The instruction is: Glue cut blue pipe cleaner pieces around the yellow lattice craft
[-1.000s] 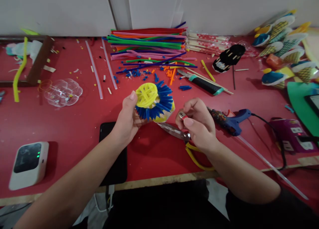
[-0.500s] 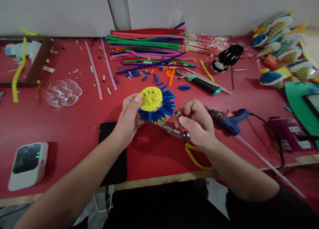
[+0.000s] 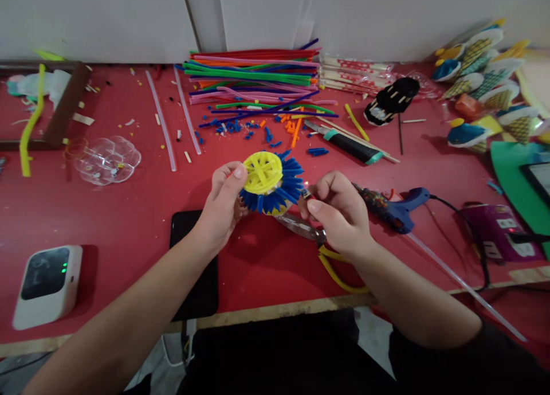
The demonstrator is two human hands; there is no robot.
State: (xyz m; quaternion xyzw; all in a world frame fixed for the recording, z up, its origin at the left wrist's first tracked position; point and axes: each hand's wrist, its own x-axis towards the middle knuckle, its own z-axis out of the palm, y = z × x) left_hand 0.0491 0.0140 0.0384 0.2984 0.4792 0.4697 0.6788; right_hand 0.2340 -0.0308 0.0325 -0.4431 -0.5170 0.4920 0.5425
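Observation:
My left hand is closed on the rim of a pipe-cleaner craft piece, which has a yellow lattice disc on top and a fringe of blue spikes around it. Between the thumb and fingers of my right hand is a small red lighter with a metal top. A tiny bright spot glows above the lighter, close to the blue spikes' right side. Scissors with yellow handles lie beneath, their blades partly covered by the craft piece and my right hand.
A glue gun with its cord lies at right. Pipe cleaners are piled at the back, near a utility knife and blue scraps. Left are a clear dish, a black phone and a white device.
The craft piece has shifted slightly right and down, nearer the lighter. A small bright spot now shows at the lighter's tip.

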